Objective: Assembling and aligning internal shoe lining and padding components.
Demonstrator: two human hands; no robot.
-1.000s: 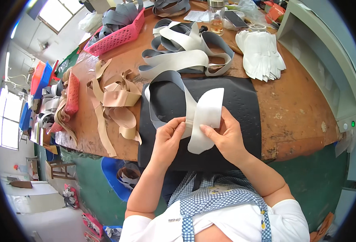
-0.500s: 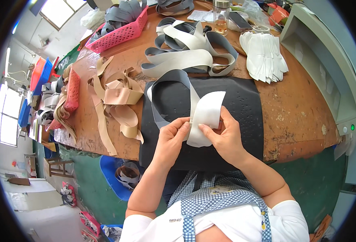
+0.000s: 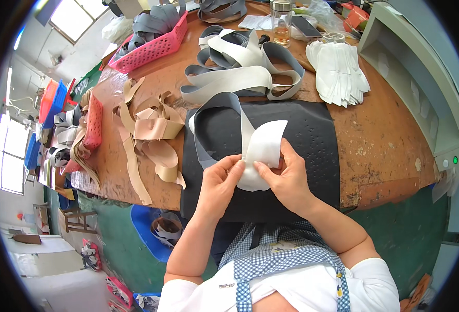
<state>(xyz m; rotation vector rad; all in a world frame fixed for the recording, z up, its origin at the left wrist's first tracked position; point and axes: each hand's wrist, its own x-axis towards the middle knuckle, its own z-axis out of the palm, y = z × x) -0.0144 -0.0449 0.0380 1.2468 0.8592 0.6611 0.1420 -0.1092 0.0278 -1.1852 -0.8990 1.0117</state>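
Over the black mat (image 3: 312, 151), both my hands work at a white curved fabric piece (image 3: 265, 143) and the end of a strip (image 3: 246, 127), pale on one face and grey on the other. The strip loops up and back across the mat. My left hand (image 3: 218, 182) pinches, thumb against fingers, where the strip meets the white piece's left edge. My right hand (image 3: 293, 179) is closed on the white piece, its thumb on the front and fingers partly behind. Whether the two pieces are joined at that edge I cannot tell.
Beyond the mat lies a heap of pale-and-grey strips (image 3: 229, 80), with a stack of white cut pieces (image 3: 338, 73) to its right. Tan strips (image 3: 159, 127) lie left. A pink basket (image 3: 151, 49), a glass bottle (image 3: 281, 23) and a grey machine housing (image 3: 416, 78) stand around.
The white piece and both hands have shifted very slightly left. The white piece now sits closer against the strip at my left fingertips. My grip looks the same.
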